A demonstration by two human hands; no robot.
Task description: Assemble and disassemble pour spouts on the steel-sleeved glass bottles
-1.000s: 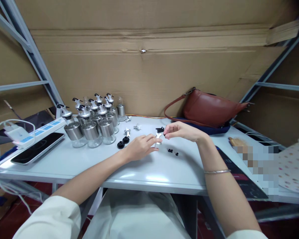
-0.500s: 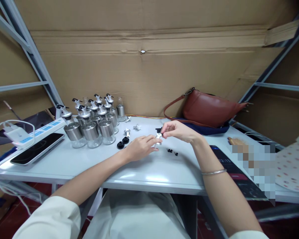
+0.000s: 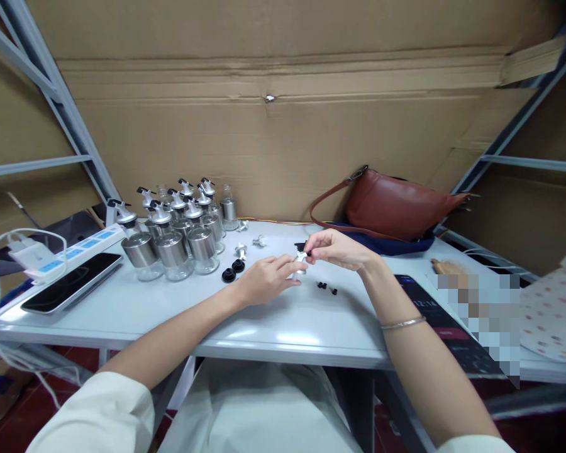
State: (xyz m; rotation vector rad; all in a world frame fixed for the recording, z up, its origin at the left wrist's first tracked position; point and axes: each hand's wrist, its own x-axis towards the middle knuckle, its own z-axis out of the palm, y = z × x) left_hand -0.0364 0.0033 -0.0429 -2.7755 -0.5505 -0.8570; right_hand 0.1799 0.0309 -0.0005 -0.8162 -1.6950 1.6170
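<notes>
Left fingertips (image 3: 288,269) were closed around the lower end of a little silver spout (image 3: 300,260), holding it just above the table (image 3: 287,327), roughly in the middle and a bit toward the back. The right thumb and forefinger (image 3: 314,250) were pinched tight on the top end of that same spout. There was something small and dark right at the pinch, too tiny for me to say what. So both hands met on the one piece, left hand (image 3: 264,280) low with its heel near the tabletop, right hand (image 3: 338,248) slightly higher and reaching in from the right. There was a thin bangle (image 3: 403,323) on the right wrist.

Just in front of the right hand lay a couple of small black parts (image 3: 327,288), apart from the fingers. Just left of the left hand sat two black round caps (image 3: 233,270), touching each other, with a few loose silver spouts (image 3: 249,245) behind them.

Further left stood a tight cluster of glass bottles (image 3: 179,236) with steel sleeves, most of them with pourer tops already on. Beyond those, a phone (image 3: 70,280) lay face up beside a white power strip (image 3: 82,244). At the back right a brown leather bag (image 3: 399,204) leaned on the cardboard wall, and a dark device (image 3: 434,308) with lit digits lay by the right forearm.
</notes>
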